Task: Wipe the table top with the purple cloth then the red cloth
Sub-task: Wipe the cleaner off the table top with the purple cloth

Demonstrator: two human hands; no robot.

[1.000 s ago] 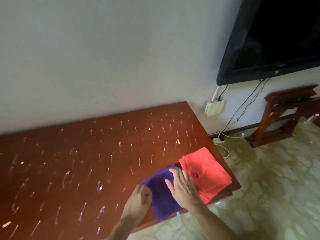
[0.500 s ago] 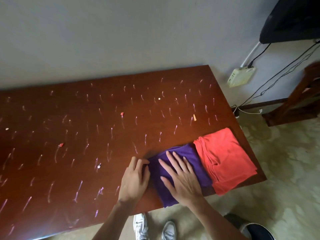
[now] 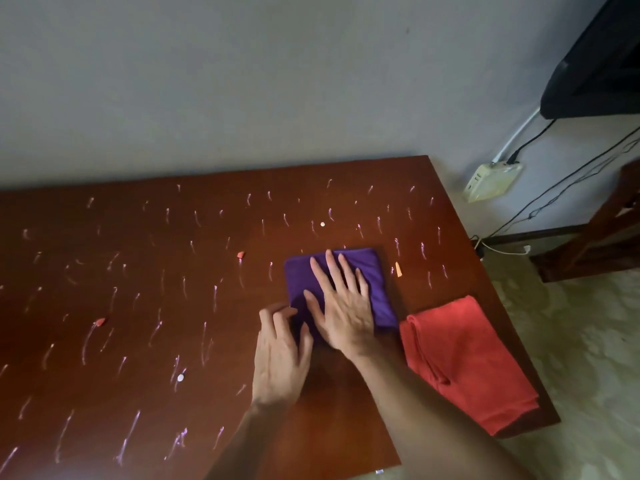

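I am looking down from the head camera at a dark reddish-brown table top (image 3: 104, 393) standing against a pale grey wall (image 3: 207, 81). Pale, chalk-like streaks (image 3: 86, 344) are scattered across most of the wood, along with small red crumbs (image 3: 240, 255), an orange scrap (image 3: 399, 269) and two tiny white dots (image 3: 180, 377).

The right hand (image 3: 341, 306) is lying flat on the purple cloth (image 3: 375, 289), fingers spread open and palm pressing down, gripping nothing. The purple cloth is folded into a rough square and is sitting on the table toward its right half, well in from the near edge.

The left hand (image 3: 280, 355) is resting on the bare wood just beside the cloth's near left corner, fingers loosely curled. I cannot tell whether its fingertips are pinching the cloth's edge or only touching it.

The red cloth (image 3: 467, 365) is lying folded at the table's near right corner, just beside the purple cloth, untouched by either hand.

On the wall to the right, a cream socket box (image 3: 491, 181) is hanging with black cables (image 3: 571, 181) trailing, below the corner of a black screen (image 3: 595, 71). I am seeing no readable writing or brand anywhere.
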